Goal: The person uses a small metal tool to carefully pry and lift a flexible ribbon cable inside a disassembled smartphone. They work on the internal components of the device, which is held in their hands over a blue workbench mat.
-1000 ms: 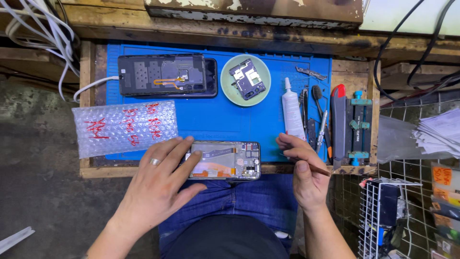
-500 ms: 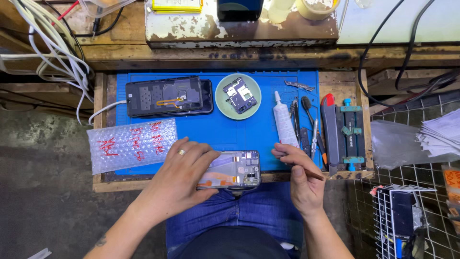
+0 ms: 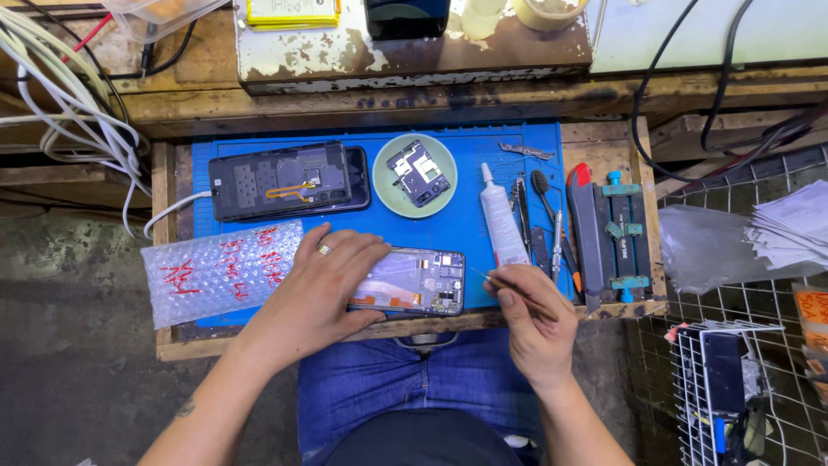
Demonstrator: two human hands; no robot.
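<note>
Blue mat (image 3: 431, 237), opened phone (image 3: 414, 281) nearer edge

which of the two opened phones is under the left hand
The opened phone at the near edge of the blue mat, steadied by the left hand. The dark phone lies untouched at the far left.

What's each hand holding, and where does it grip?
Left hand presses the opened phone flat at its left end. Right hand pinches thin tweezers near their rear, tips free.

green dish (image 3: 392, 192) w/ board | glue tube (image 3: 501, 226) | bubble wrap (image 3: 220, 269)
</note>
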